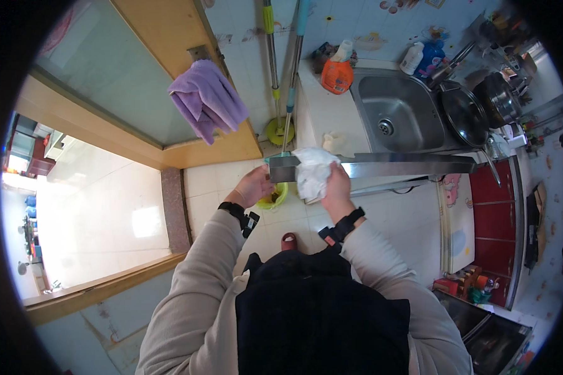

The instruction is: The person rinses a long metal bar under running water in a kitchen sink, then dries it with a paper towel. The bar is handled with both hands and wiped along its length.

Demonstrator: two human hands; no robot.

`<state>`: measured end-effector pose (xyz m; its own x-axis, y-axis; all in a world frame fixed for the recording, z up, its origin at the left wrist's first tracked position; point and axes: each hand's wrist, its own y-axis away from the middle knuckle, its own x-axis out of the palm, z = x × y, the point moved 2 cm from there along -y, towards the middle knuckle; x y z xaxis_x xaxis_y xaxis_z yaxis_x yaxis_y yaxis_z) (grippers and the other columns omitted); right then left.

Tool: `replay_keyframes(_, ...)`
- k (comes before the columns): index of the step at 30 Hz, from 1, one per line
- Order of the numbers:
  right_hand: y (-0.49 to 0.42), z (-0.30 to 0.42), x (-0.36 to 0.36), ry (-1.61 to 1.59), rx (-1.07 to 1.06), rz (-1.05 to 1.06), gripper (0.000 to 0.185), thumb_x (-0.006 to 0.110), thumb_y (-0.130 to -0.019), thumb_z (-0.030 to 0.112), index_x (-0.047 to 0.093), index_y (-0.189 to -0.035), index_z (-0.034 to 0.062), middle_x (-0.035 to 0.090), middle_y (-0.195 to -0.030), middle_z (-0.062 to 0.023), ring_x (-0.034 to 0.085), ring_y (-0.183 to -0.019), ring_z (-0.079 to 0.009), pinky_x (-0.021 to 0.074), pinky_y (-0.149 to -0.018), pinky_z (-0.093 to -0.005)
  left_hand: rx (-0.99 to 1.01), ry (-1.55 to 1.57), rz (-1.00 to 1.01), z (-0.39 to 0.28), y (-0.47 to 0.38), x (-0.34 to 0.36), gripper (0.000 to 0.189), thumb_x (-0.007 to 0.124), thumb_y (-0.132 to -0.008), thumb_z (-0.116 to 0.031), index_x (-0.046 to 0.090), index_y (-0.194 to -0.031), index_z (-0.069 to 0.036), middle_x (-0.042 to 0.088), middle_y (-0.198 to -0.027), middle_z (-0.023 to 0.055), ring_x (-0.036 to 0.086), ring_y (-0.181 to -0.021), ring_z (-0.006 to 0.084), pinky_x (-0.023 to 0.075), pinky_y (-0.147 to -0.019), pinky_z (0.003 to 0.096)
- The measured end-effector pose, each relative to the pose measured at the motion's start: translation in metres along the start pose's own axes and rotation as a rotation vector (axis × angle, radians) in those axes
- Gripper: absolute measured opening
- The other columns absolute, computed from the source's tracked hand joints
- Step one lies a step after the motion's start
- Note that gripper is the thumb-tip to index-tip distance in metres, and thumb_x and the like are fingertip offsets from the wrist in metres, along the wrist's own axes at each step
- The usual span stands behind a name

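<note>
A long stainless-steel panel [403, 166] lies crosswise before me, between me and the sink. My left hand [253, 186] is at the panel's left end, its fingers near the edge; whether they grip it is unclear. My right hand [338, 187] holds a crumpled white cloth or tissue [312, 173] against the panel's left part. Below the left end, a small bin with a yellow-green liner [277, 198] stands on the floor, partly hidden. A pale crumpled item [337, 143] lies on the white counter [326, 110] just behind the panel.
Beyond the panel is a steel sink [394, 112], with an orange bottle [337, 76] to its left and a pan lid [464, 115] to its right. Two mops [276, 70] lean by the wall. A purple towel [209, 98] hangs on the wooden door [234, 147] at left.
</note>
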<state>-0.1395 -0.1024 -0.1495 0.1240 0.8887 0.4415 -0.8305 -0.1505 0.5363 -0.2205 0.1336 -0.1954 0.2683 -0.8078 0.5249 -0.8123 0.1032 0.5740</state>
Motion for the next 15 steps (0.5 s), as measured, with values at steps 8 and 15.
replay_keyframes(8,0.01,0.072,0.001,-0.344,0.107,0.431,0.048,0.049,-0.095,0.014,0.049,-0.141,0.0009,0.056,-0.143,-0.0166,0.052,-0.134,-0.0351,0.0403,-0.114,-0.048,0.091,-0.21,-0.072,-0.011,0.015,0.032,0.03,0.066,-0.1,-0.013,0.062,-0.129,-0.005,0.069,-0.115,0.0018,0.066,-0.104,0.0139,0.0532,-0.092,0.0283)
replay_keyframes(15,0.027,0.104,0.082,1.098,-0.833,0.447,0.054,0.066,-0.092,0.01,0.044,-0.141,0.0025,0.058,-0.134,-0.0218,0.059,-0.12,-0.0375,0.0492,-0.1,-0.0397,0.454,-0.315,-0.023,-0.041,0.026,0.058,0.032,0.073,-0.09,0.003,0.066,-0.121,0.001,0.073,-0.109,0.0052,0.068,-0.095,0.0118,0.0545,-0.088,0.0255)
